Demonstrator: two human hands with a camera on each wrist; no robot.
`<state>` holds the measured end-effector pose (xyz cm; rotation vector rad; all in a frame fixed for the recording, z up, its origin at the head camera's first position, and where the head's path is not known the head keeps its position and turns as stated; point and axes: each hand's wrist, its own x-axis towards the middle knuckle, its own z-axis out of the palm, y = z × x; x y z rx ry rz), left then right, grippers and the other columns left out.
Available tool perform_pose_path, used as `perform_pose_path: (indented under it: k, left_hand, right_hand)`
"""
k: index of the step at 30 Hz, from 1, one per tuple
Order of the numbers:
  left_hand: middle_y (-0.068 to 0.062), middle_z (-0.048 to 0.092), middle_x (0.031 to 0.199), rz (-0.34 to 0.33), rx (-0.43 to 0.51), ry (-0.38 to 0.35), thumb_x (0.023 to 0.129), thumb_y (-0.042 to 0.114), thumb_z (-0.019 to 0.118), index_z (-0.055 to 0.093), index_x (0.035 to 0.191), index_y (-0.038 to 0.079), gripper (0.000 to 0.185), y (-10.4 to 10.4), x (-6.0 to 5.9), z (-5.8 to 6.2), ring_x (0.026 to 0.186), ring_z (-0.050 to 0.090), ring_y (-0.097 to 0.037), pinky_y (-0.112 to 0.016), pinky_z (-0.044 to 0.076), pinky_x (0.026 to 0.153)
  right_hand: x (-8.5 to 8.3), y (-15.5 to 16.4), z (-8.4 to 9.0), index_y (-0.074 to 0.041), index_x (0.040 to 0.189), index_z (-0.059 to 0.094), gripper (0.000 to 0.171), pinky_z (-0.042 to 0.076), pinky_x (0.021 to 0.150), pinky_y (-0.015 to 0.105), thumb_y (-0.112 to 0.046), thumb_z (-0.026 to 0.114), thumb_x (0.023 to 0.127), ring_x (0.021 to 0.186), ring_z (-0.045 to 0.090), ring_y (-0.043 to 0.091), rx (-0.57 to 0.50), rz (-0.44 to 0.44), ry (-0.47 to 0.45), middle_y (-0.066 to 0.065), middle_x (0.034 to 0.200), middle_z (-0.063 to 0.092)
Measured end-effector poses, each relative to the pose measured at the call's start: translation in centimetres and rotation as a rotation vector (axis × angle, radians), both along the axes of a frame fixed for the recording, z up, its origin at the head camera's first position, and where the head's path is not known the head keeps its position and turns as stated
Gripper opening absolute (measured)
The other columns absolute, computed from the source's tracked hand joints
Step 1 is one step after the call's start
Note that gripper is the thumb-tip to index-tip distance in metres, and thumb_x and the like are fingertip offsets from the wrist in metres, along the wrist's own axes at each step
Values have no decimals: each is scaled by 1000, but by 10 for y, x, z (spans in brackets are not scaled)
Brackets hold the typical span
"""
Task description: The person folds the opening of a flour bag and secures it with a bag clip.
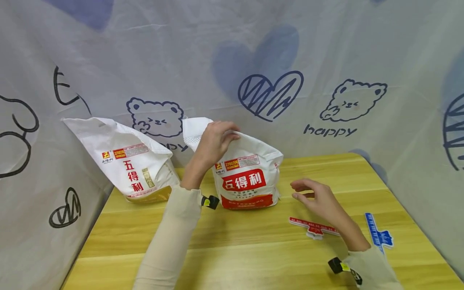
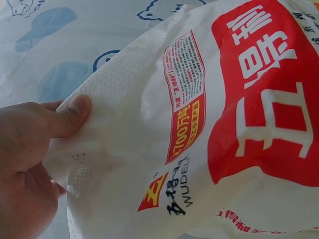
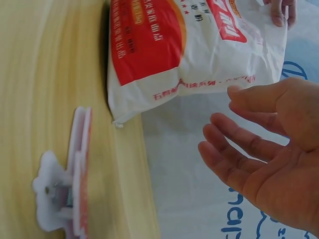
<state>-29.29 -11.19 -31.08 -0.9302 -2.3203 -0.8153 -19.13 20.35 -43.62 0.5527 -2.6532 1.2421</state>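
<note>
A white flour bag with a red label (image 1: 246,181) stands upright on the table, its top edge folded over. My left hand (image 1: 214,141) pinches that top edge between thumb and fingers; the left wrist view shows the thumb (image 2: 77,112) pressed on the white material. To the right of the bag, my right hand (image 1: 317,197) hovers apart from it with fingers loosely bent and nothing in them. Below that hand lies a red sealing clip (image 1: 314,228), partly covered by the forearm. A blue sealing clip (image 1: 378,235) lies farther right.
Left of the red-label bag, a second white flour bag (image 1: 127,161) with a gold base leans with its top slanting to the left. Behind the wooden table (image 1: 253,245) hangs a pale curtain (image 1: 203,60) printed with hearts and bears.
</note>
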Motion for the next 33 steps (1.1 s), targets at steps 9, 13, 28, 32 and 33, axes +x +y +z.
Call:
perform_pose_path:
  k: [9, 13, 28, 32, 33]
  left_hand:
    - [-8, 76, 99, -5, 1, -1, 95, 12, 74, 74, 102, 5, 10, 1, 0, 1, 94, 67, -26, -43, 45, 101]
    - [-8, 76, 99, -7, 4, 1, 95, 12, 74, 74, 102, 5, 10, 2, 0, 0, 94, 67, -26, -43, 45, 101]
    - [-9, 76, 99, -9, 1, -8, 96, 13, 73, 74, 102, 5, 10, 0, 0, 0, 96, 67, -27, -43, 45, 101]
    - [-8, 76, 100, -6, -1, -23, 96, 13, 73, 74, 103, 6, 10, 0, 0, 0, 98, 67, -27, -43, 44, 103]
    - [-8, 76, 100, -6, -1, -24, 96, 14, 73, 74, 103, 6, 10, 0, -1, 0, 98, 67, -27, -43, 44, 104]
  right_hand:
    - [9, 13, -16, -3, 117, 70, 23, 61, 82, 44, -3, 74, 94, 103, 69, 33, 49, 25, -52, 13, 113, 72]
    - [11, 20, -20, -3, 116, 71, 23, 61, 81, 41, -3, 74, 93, 101, 69, 32, 65, 51, -86, 13, 112, 73]
    - [16, 37, -32, 1, 121, 69, 28, 59, 84, 48, -12, 73, 96, 106, 67, 35, 148, 138, -184, 16, 117, 71]
    - [18, 38, -33, 0, 119, 70, 28, 58, 85, 54, -12, 75, 95, 104, 67, 36, 180, 163, -151, 14, 115, 72]
    - [18, 38, -34, 0, 119, 70, 28, 57, 85, 54, -12, 76, 94, 103, 67, 35, 187, 170, -146, 13, 114, 72]
